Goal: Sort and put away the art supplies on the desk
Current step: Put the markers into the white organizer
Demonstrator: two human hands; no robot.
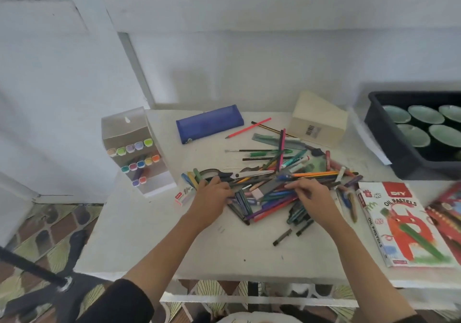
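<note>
Reaching in from 6 o'clock, both hands are down on the pile of pens and pencils [272, 180], which sprawls across the middle of the white desk [174, 248]. The left hand [212, 195] lies over the pile's 9 o'clock edge, fingers curled down onto a bunch of dark markers, and I cannot tell whether it grips them or only rests there. The right hand [309, 193] sits on the 4 o'clock side with its fingers stretched in toward the centre among the sticks; whether they pinch one is not clear. Scissors [239, 174] lie in the heap just beyond the left hand's fingertips, tangled with pencils, so that side is crowded. Around the pile: a clear marker stand [134, 148] with pastel caps at 9 o'clock, a small eraser box [184, 195] just beside the left hand, a blue pencil case [209, 123] at 11 o'clock, a pink pencil [248, 128] lying loose near it, a cream box [319, 123] at 1 o'clock touching the heap's far edge. A black tray [389, 148] of green bowls [424, 114] stands at 2 o'clock, well apart. An oil pastels box [409, 225] lies flat at 4 o'clock, close to the right wrist, with a red box [446, 210] beyond it at the frame's edge.
</note>
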